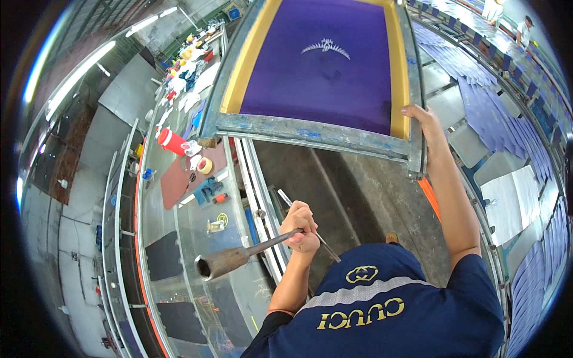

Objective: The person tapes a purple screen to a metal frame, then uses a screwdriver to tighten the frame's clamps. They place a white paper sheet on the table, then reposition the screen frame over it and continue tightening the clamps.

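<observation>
My left hand (pixel 302 225) is closed around a T-handled socket wrench (pixel 230 259). Its wide hollow end points down to the left, and its thin crossbar (pixel 286 197) sticks out past my fingers. With my right hand (pixel 425 122) I grip a screen-printing frame (pixel 310 130) by its lower right side, thumb on the front and the other fingers hidden behind. The frame is grey metal with yellow edging and is raised and tilted in front of me. A small pale winged emblem (pixel 326 48) shows on its purple mesh (pixel 316 77).
On my left a long table (pixel 197 224) holds a red container (pixel 172 142), a tape roll (pixel 205 166), scissors and dark fabric pieces (pixel 182 322). Purple fabric pieces (pixel 483 116) lie on racks to my right. Concrete floor (pixel 373 194) runs between. Two people (pixel 524 33) stand far right.
</observation>
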`<move>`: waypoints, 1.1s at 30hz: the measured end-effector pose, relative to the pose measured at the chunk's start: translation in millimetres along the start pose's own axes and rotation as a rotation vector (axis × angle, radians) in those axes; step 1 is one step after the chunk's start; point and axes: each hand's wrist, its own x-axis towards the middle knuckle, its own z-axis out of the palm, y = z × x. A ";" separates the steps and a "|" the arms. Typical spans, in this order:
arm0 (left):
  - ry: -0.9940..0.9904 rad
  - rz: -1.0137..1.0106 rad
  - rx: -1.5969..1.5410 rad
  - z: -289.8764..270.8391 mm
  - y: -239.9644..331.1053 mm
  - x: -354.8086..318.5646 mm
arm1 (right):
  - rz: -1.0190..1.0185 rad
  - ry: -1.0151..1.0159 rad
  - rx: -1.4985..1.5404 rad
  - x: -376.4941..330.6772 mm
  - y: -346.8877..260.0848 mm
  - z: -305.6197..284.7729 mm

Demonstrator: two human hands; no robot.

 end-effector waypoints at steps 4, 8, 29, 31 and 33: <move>-0.005 -0.048 0.016 -2.3 -9.2 -12.8 | -0.076 0.009 -0.029 -17.5 -13.5 3.4; -0.001 -0.078 -0.010 2.2 -10.4 -19.8 | -0.127 -0.020 -0.033 -18.5 -21.4 3.8; -0.037 0.128 0.596 32.2 -30.3 32.5 | 0.036 -0.189 0.053 2.6 -17.2 31.7; -0.182 -0.392 0.290 35.2 -37.3 39.1 | 0.008 -0.161 0.061 9.9 -19.4 25.7; -0.053 -0.051 0.074 28.5 -6.3 30.8 | -0.085 -0.070 0.080 2.9 -16.9 26.0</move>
